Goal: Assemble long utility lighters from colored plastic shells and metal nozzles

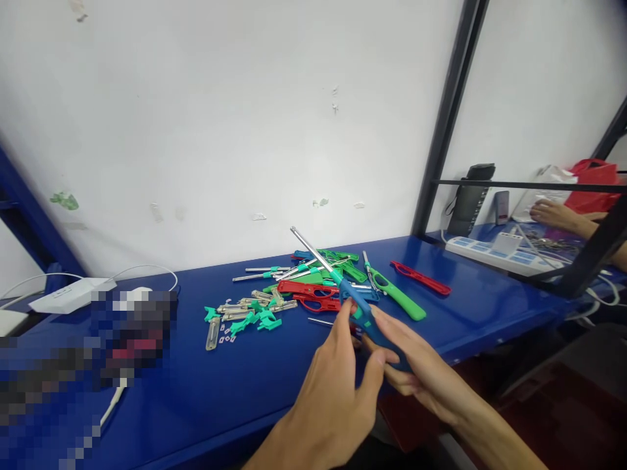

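A blue long-nosed lighter (356,297) with a silver metal tube is held up at a slant over the table's front edge, tube pointing up and left. My left hand (330,398) pinches it near the trigger. My right hand (421,356) wraps round the handle's lower end. Behind the hands lie red casing pieces (306,287), a green lighter (401,297) and a lone red casing half (421,279). Left of these are clear fuel tanks (212,334), green triggers (267,318) and tiny pale parts (226,339). A thin metal shaft (321,321) is partly hidden by my left hand.
The blue table (196,398) meets a white wall. At right, beyond a black post (448,124), stand a white power strip (499,258) and a dark case (470,202). Another person's hand (556,214) is near a red bag (595,179). White cables and a blurred-out area lie left.
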`<state>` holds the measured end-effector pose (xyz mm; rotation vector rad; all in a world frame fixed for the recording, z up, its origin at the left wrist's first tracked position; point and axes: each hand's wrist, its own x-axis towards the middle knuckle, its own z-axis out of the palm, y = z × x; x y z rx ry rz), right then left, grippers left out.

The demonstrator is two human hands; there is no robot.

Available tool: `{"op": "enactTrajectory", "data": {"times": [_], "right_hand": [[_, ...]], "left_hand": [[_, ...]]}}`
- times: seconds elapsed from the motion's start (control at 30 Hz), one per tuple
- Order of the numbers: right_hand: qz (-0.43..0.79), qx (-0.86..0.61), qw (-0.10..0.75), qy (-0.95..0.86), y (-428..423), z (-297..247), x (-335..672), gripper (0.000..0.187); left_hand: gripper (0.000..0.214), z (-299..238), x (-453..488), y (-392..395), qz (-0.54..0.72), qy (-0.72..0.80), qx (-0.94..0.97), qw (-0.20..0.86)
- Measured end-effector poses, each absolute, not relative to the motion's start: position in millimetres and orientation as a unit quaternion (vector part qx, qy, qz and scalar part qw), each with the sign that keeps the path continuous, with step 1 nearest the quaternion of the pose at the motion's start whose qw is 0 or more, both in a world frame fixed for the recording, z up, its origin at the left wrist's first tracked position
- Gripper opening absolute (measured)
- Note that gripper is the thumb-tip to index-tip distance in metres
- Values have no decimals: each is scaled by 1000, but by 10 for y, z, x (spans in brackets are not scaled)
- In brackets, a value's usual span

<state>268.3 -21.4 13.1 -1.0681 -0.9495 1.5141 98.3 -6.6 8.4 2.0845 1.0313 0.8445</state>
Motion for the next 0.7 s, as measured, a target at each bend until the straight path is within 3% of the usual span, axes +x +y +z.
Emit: {"op": "enactTrajectory", "data": {"times": [0.13, 0.53, 0.7], "right_hand": [[571, -506, 502, -408, -249, 70, 2640, 82], [536, -539, 536, -367, -221, 2, 2543, 88], [581, -466, 546, -384, -260, 56, 2568, 87]], "left_hand": [[75, 1, 1001, -69, 322, 402, 775, 366], [75, -13, 1045, -99, 369, 415, 725, 408], [58, 76, 1039, 55, 490, 379, 667, 414]]}}
